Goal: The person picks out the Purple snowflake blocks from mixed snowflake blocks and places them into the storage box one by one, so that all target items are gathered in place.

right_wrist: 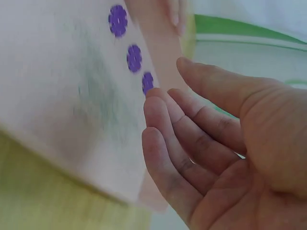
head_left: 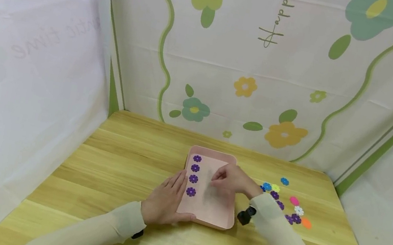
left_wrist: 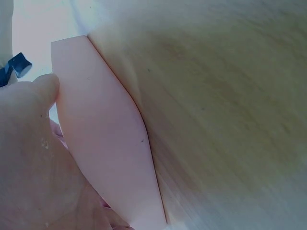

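Observation:
A shallow pink tray lies on the table, and several purple flower-shaped discs form a column along its left side. My left hand rests at the tray's near left corner, fingers straight along the left wall and thumb over the near rim. In the left wrist view that thumb touches the rim. Over the middle of the tray is my right hand, to the right of the column. The right wrist view shows its fingers loosely bent, thumb apart from them, with nothing between.
Loose flower-shaped discs lie scattered right of the tray, partly behind the right forearm: purple ones, a white one, a pink one, an orange one and a blue one. A flower-printed cloth hangs behind the wooden table.

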### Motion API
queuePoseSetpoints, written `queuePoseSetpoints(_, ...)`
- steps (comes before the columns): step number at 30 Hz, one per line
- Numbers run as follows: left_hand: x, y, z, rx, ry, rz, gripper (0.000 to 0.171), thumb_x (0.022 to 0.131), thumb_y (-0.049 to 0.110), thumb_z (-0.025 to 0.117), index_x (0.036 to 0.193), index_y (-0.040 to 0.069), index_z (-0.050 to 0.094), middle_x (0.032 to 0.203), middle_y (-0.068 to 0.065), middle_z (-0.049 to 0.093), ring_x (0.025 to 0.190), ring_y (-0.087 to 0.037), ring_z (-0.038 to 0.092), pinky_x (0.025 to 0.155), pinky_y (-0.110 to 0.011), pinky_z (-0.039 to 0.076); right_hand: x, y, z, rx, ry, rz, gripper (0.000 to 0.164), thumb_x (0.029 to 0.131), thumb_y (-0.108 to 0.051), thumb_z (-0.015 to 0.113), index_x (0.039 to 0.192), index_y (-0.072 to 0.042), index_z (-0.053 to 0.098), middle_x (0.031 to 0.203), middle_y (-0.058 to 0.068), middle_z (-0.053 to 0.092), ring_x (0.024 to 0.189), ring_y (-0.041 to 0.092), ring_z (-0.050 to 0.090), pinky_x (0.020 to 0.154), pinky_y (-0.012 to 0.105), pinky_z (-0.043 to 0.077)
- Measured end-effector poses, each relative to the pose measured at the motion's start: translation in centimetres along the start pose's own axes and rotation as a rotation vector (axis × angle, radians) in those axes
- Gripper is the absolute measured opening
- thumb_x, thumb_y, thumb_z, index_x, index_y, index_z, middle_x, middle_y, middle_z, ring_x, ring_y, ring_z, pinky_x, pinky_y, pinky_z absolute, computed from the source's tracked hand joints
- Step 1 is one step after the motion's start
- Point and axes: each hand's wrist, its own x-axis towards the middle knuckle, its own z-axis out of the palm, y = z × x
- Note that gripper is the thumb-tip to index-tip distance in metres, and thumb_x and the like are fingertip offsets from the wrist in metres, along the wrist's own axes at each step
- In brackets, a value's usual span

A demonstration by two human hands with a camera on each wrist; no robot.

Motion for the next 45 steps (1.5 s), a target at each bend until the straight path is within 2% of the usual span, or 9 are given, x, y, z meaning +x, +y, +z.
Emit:
queuePoseSetpoints(6,-0.2,0.1,-0.4,-0.008,-0.006,0.014,0.116,0.095,0.084,0.044,0.163,-0.009,0.027,0.173,-0.028,0.020,0.162,-0.041,0.025,0.130,-0.051,0.032,-3.8,3.4,-4.0,-0.036,0.056,0.029,0.015,0.097,-0.026,0.079,0.102,-0.012,0.080,0.095,0.001,0.079,0.083,0.014,0.071,0.074,0.029,0.059)
queuePoseSetpoints(11,-0.1,0.1,-0.3,-0.026,0.015,0.025,0.116,0.096,0.084,0.043,0.162,-0.010,0.027,0.173,-0.030,0.020,0.162,-0.043,0.025,0.130,-0.053,0.032,-7.0,6.4,-7.2,-0.067,0.099,0.101,0.023,0.098,-0.029,0.077,0.108,-0.008,0.078,0.100,0.005,0.078,0.083,0.013,0.068,0.073,0.033,0.059)
queuePoseSetpoints(18,-0.2,0.1,-0.7,-0.033,0.015,0.028,0.115,0.096,0.082,0.046,0.162,-0.011,0.028,0.172,-0.031,0.021,0.161,-0.044,0.026,0.129,-0.054,0.033,-9.8,11.4,-9.6,-0.118,0.130,0.213,0.024,0.099,-0.025,0.076,0.107,-0.003,0.077,0.100,0.010,0.077,0.086,0.019,0.070,0.074,0.037,0.060)
queuePoseSetpoints(24,-0.2,0.1,-0.8,-0.017,0.005,0.023,0.114,0.096,0.082,0.046,0.162,-0.010,0.028,0.172,-0.029,0.022,0.162,-0.042,0.026,0.130,-0.051,0.033,-10.8,14.4,-9.3,-0.102,0.154,0.271,0.022,0.100,-0.019,0.072,0.103,0.001,0.079,0.092,0.015,0.078,0.072,0.024,0.064,0.063,0.035,0.054)
queuePoseSetpoints(31,-0.2,0.2,-0.8,-0.009,0.014,0.022,0.115,0.096,0.082,0.045,0.162,-0.010,0.028,0.172,-0.029,0.023,0.161,-0.042,0.026,0.129,-0.050,0.034,-10.1,16.4,-7.8,-0.103,0.201,0.322,0.023,0.100,-0.022,0.071,0.099,-0.001,0.079,0.088,0.010,0.076,0.069,0.022,0.061,0.062,0.033,0.049)
queuePoseSetpoints(34,-0.1,0.1,-0.7,-0.005,0.012,0.020,0.116,0.095,0.084,0.043,0.162,-0.009,0.027,0.173,-0.029,0.022,0.162,-0.042,0.026,0.130,-0.050,0.033,-9.5,17.4,-7.2,-0.126,0.205,0.330,0.024,0.100,-0.026,0.073,0.093,-0.004,0.079,0.081,0.006,0.072,0.065,0.018,0.057,0.059,0.033,0.047)
queuePoseSetpoints(37,-0.1,0.1,-0.6,-0.005,0.016,0.023,0.116,0.095,0.084,0.044,0.162,-0.010,0.027,0.172,-0.029,0.022,0.162,-0.042,0.026,0.130,-0.050,0.033,-9.0,17.8,-6.8,-0.148,0.206,0.335,0.025,0.098,-0.028,0.075,0.088,-0.005,0.077,0.074,0.005,0.069,0.061,0.016,0.054,0.057,0.032,0.045)
queuePoseSetpoints(42,-0.2,0.0,-0.3,-0.025,0.033,0.029,0.114,0.097,0.081,0.045,0.162,-0.011,0.028,0.172,-0.030,0.023,0.161,-0.043,0.027,0.129,-0.052,0.034,-8.4,17.9,-6.6,-0.161,0.203,0.365,0.023,0.096,-0.026,0.077,0.085,-0.005,0.076,0.074,0.005,0.069,0.062,0.015,0.056,0.058,0.031,0.046)
queuePoseSetpoints(45,-0.3,0.1,-0.3,-0.035,0.026,0.026,0.114,0.097,0.081,0.045,0.162,-0.011,0.027,0.172,-0.031,0.022,0.161,-0.043,0.026,0.129,-0.052,0.033,-8.0,18.0,-6.6,-0.153,0.194,0.388,0.025,0.096,-0.025,0.077,0.079,-0.007,0.075,0.069,0.001,0.065,0.060,0.014,0.053,0.057,0.030,0.044)
